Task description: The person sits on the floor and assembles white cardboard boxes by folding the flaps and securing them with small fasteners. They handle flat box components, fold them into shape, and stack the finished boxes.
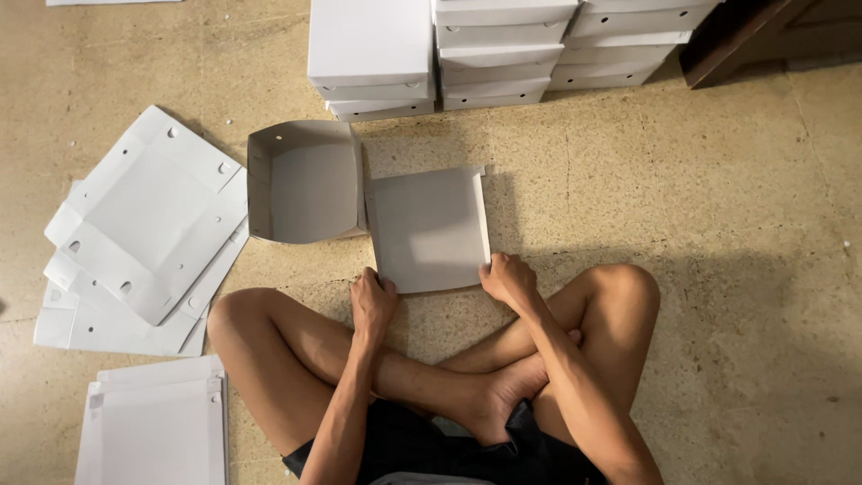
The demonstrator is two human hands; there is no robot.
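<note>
I sit cross-legged on the floor with a white cardboard box blank [429, 229] lying in front of my knees. Its right side flap is folded upright. My left hand [371, 301] grips the near left corner of the blank, fingers curled on its edge. At the near right corner my right hand [506, 277] holds the raised flap. A folded open box half [305, 182] stands just to the left, touching the blank's far left side.
Flat unfolded blanks [144, 224] lie fanned out at the left, and more blanks [157, 422] lie at the lower left. Stacks of finished white boxes [489, 49] stand along the far side. A dark wooden piece [727, 40] is at top right.
</note>
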